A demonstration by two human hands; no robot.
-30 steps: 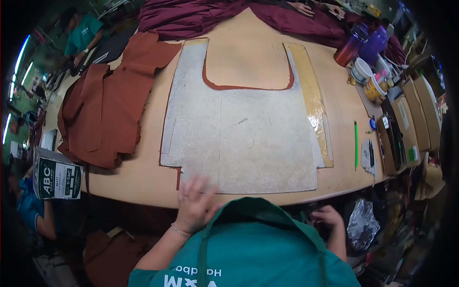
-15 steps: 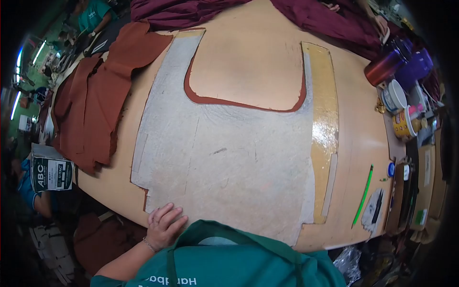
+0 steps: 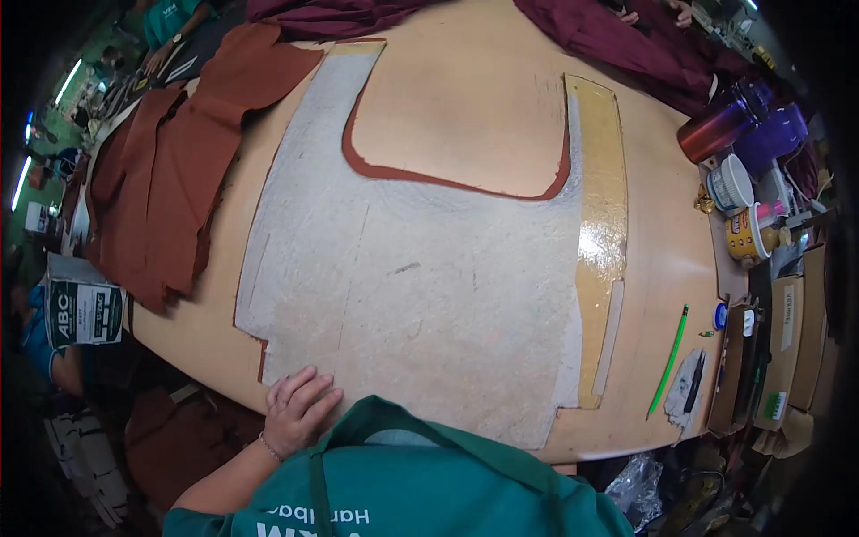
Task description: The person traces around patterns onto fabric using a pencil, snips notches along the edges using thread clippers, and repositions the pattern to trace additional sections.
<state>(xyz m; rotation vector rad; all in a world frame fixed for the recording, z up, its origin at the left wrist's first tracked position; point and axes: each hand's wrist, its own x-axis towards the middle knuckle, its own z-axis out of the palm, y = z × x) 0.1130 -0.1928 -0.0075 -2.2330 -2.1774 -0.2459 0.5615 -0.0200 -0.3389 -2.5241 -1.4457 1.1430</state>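
Grey panel lies flat on desk, U-shaped cut-out at far side, rust-brown layer showing under it along the cut-out and by the near-left corner. Left hand rests on that corner, fingers slightly spread, palm side down, gripping nothing. Right hand out of sight, so can't tell its fingers.

Main risk: slip between panel and layer. Only one corner has a visible hand on it; a sideways push there could pivot the panel and leave the brown margin uneven. Green apron sits right against the near edge; leaning in could nudge or bend it. Far arms have no hand on them, might lift or skew if the near side gets dragged. Green pencil lies loose to the right, could roll if bumped.
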